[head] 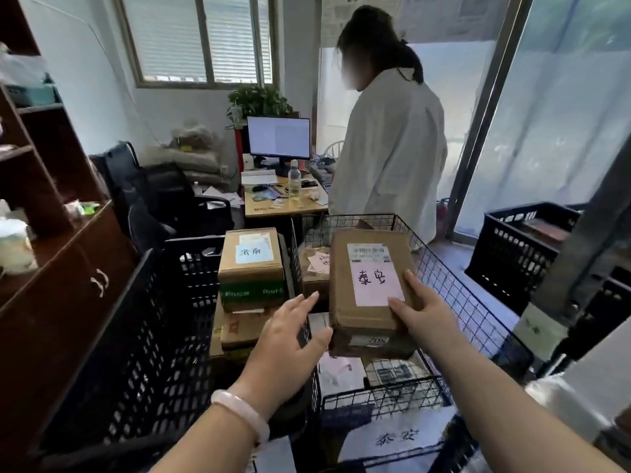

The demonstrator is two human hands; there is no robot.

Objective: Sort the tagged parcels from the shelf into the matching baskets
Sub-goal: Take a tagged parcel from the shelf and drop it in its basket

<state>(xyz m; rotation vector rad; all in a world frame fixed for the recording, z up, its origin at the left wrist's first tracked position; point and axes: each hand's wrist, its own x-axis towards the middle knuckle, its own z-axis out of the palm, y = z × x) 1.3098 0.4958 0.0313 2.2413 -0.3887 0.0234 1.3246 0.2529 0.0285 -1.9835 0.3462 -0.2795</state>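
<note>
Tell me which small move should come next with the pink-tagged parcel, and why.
Probably lower the parcel into the wire basket and let go: the right hand holds it over that basket, and its pink tag seems to match the basket's front label.

Both bare forearms enter from lower edge, extended forward. Left hand (290, 339): palm down, fingers straight and slightly spread, pointing forward and right; thumb tip at near left corner of parcel (341, 285), contact unclear; holds nothing. Pale bangle (239, 414) round left wrist. Right hand (421, 314): grips parcel at near right corner, thumb flat on top face, index finger laid along right edge, remaining fingers hidden beneath. Right forearm runs diagonally from lower right.
</note>
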